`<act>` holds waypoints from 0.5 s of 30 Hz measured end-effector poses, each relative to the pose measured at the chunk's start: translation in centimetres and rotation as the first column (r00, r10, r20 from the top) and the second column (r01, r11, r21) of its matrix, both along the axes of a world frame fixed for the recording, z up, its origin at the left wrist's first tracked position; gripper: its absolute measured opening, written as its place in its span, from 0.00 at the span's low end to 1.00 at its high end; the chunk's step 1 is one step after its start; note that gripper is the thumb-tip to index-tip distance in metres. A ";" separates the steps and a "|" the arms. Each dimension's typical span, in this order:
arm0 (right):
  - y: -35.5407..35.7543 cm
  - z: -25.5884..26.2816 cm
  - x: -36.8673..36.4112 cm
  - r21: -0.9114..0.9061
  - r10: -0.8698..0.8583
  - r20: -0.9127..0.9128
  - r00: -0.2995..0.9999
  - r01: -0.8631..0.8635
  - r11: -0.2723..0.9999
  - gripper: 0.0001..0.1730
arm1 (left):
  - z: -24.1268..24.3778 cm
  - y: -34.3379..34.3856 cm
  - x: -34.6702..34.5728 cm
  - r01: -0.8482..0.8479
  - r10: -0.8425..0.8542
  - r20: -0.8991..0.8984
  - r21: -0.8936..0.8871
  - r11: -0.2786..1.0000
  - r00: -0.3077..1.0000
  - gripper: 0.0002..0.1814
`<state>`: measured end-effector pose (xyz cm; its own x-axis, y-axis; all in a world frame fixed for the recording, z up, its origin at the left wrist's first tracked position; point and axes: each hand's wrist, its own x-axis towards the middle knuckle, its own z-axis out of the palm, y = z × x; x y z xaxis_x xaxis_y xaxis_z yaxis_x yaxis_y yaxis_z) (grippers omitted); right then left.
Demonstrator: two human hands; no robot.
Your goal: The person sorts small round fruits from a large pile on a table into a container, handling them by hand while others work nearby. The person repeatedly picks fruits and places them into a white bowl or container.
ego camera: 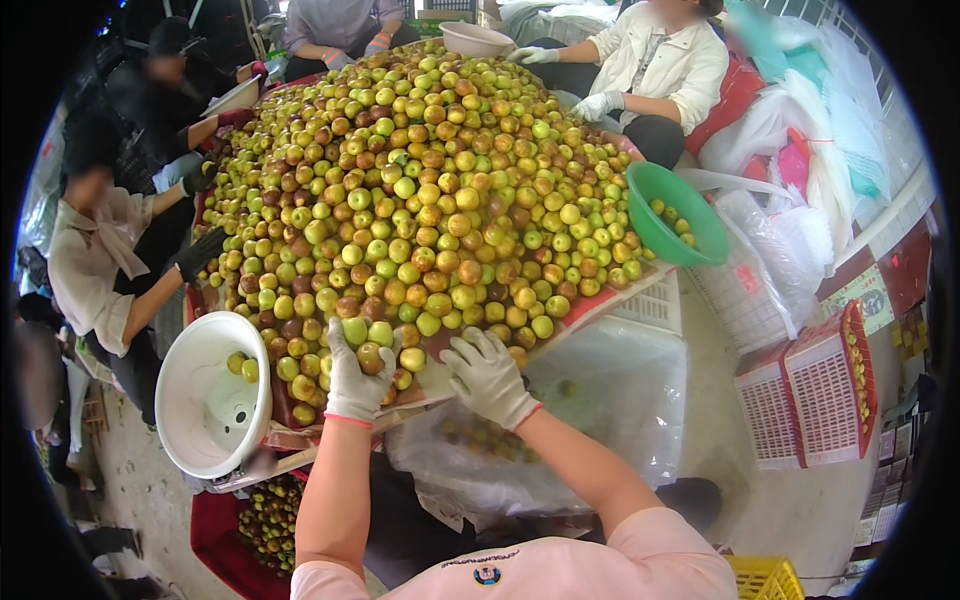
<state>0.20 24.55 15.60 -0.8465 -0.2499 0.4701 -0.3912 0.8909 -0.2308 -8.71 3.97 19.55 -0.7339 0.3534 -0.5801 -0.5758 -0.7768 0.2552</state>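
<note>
A large heap of round green-and-brown fruits, which look like jujubes, covers the table before me. My left hand, in a pale glove with a red cuff, is turned palm up at the heap's near edge. Several fruits rest in its curled fingers and palm. To its right, my right hand lies palm down over the table edge, gloved the same way. Its fingers are spread and reach to the nearest fruits; its palm side is hidden. A white basin with a few fruits inside stands left of my left hand.
A green basin holding fruits sits at the table's right corner. Below the near edge is a plastic-lined crate; a red-lined container of fruits is lower left. Co-workers sit around the heap. Wrapped crates stand right.
</note>
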 end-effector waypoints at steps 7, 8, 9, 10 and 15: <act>5.0 2.5 -1.9 -0.050 -0.222 0.126 0.967 0.230 0.972 0.10 | -1.0 0.7 0.3 -0.051 0.050 -0.006 -0.112 0.992 0.999 0.28; 6.3 2.0 -3.7 -0.005 -0.252 0.015 0.968 0.252 0.968 0.10 | -0.8 1.2 0.3 -0.047 0.046 -0.012 -0.125 0.991 0.999 0.28; 7.5 1.0 -5.5 0.038 -0.273 -0.103 0.957 0.278 0.960 0.10 | -0.6 1.4 0.2 -0.041 0.038 -0.024 -0.130 0.991 0.999 0.28; 7.7 0.9 -6.7 0.234 -0.357 0.004 0.934 0.346 0.909 0.10 | -0.9 1.4 0.2 -0.031 0.026 -0.037 -0.132 0.991 0.999 0.28; 6.0 1.6 -9.7 0.382 -0.495 0.242 0.835 0.387 0.839 0.09 | -1.1 0.6 0.3 -0.019 0.013 -0.058 -0.101 0.995 0.998 0.28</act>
<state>-9.54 30.56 17.21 -0.9875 0.1034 0.1191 0.1088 0.9933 0.0396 -8.38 4.61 18.41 -0.7718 0.2826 -0.5697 -0.5457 -0.7542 0.3652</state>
